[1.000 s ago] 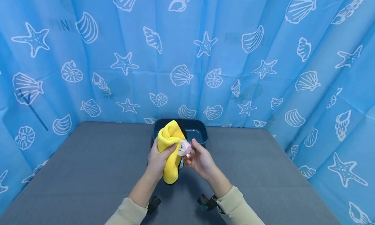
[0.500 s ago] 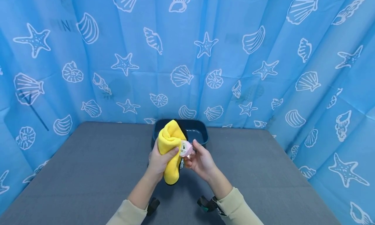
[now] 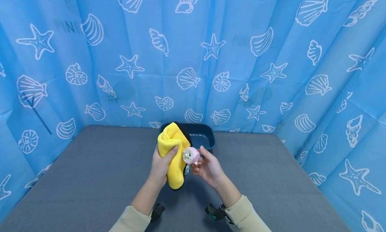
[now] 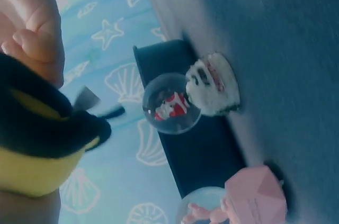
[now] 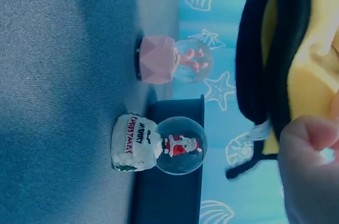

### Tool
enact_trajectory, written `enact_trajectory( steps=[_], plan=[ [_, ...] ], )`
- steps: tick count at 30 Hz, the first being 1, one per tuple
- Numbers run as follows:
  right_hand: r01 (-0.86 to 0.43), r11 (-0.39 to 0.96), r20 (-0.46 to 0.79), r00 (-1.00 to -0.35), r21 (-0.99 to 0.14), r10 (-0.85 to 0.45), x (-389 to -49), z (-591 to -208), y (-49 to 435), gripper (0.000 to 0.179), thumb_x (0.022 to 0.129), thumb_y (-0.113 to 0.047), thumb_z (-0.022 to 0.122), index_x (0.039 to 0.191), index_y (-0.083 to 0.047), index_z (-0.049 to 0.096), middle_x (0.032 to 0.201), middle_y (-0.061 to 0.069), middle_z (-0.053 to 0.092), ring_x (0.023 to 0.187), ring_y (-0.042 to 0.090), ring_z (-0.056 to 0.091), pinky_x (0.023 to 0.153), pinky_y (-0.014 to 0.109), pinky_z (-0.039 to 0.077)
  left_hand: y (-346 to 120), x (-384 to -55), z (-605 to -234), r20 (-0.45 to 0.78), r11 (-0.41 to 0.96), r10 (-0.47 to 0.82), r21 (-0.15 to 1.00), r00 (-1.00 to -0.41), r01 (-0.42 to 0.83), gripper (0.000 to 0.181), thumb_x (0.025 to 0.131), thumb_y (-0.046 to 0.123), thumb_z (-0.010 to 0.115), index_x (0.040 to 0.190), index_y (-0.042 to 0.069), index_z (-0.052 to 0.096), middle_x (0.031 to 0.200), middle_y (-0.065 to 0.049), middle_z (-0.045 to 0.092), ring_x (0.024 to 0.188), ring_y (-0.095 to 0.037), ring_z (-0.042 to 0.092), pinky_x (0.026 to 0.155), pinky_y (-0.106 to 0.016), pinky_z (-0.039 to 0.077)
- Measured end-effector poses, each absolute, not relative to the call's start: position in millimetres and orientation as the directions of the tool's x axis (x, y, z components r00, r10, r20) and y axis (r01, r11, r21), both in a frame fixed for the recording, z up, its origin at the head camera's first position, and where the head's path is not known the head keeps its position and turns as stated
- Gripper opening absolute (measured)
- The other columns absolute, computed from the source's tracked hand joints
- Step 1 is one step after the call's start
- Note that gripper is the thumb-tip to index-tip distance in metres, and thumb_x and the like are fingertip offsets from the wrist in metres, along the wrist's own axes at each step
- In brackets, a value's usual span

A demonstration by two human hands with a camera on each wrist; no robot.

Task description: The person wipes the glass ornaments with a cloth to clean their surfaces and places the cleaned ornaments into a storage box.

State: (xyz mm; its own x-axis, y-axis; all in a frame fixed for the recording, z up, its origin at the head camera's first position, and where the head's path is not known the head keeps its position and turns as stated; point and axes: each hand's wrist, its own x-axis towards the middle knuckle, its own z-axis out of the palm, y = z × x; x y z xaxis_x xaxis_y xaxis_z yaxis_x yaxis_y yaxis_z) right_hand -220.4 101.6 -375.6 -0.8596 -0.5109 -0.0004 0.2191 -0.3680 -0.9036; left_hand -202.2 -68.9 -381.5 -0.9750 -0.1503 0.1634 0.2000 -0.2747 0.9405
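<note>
In the head view my left hand [image 3: 161, 165] grips a bunched yellow cloth [image 3: 173, 141] with a black reverse side. Beside it my right hand [image 3: 209, 168] holds a small item with a pink faceted base [image 3: 194, 155] and a clear part between the fingers, apparently a snow globe. Its pale underside faces up; small details there are blurred. On the table below stand a Santa snow globe [image 5: 183, 144] with a white "Merry Christmas" base and a pink-based snow globe [image 5: 158, 60], both upright in the wrist views. Cloth and hands mostly hide these two in the head view.
A dark blue bin [image 3: 200, 136] stands behind the hands near the table's back edge. Grey fabric covers the table [image 3: 105, 178]. A blue curtain [image 3: 193, 57] with white shell prints hangs behind and at both sides.
The left hand and cloth have shifted slightly left, so the thumb is now away from the pink base. The right hand has turned the item, showing more of its underside.
</note>
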Motion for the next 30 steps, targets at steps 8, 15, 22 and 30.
enact_trajectory(
  steps=[8,15,22,30],
  plan=[
    [0.183,-0.29,-0.038,-0.896,-0.939,-0.443,-219.9,-373.1,95.5,0.044,0.108,-0.036,0.022,0.086,-0.017,0.056,0.068,-0.003,0.051,0.061,0.013,0.043,0.063,0.026,0.036,-63.6,-199.1,-384.0,0.221,-0.182,-0.046,0.957,-0.974,0.225,0.07,0.089,0.017,0.071,0.143,0.006,0.027,0.118,-0.012,0.046,0.104,-0.026,0.047,0.089,-0.036,0.043],
    [0.197,-0.296,-0.046,-0.892,-0.935,-0.449,-218.4,-371.2,94.7,0.043,0.108,-0.035,0.021,0.088,-0.016,0.054,0.071,-0.003,0.052,0.062,0.013,0.043,0.063,0.026,0.036,-62.5,-201.0,-384.6,0.172,-0.111,-0.158,0.975,-0.972,0.191,0.062,0.091,0.02,0.07,0.141,0.006,0.035,0.119,-0.014,0.05,0.104,-0.028,0.05,0.088,-0.039,0.045],
    [0.215,-0.317,-0.037,-0.874,-0.924,-0.484,-219.1,-370.0,97.2,0.041,0.108,-0.036,0.023,0.097,-0.013,0.055,0.079,-0.002,0.057,0.064,0.012,0.045,0.064,0.024,0.039,-66.7,-202.4,-384.9,0.131,-0.265,-0.159,0.949,-0.979,0.17,0.053,0.094,0.015,0.065,0.137,0.003,0.036,0.115,-0.012,0.049,0.101,-0.023,0.052,0.087,-0.034,0.046],
    [0.206,-0.309,-0.029,-0.869,-0.928,-0.493,-221.0,-369.9,95.7,0.039,0.107,-0.039,0.026,0.097,-0.014,0.054,0.076,-0.001,0.049,0.064,0.012,0.044,0.064,0.025,0.037,-62.3,-199.6,-387.9,0.187,-0.247,-0.1,0.947,-0.977,0.207,0.062,0.09,0.014,0.071,0.139,0.005,0.034,0.118,-0.012,0.049,0.104,-0.026,0.048,0.089,-0.037,0.044]
  ],
)
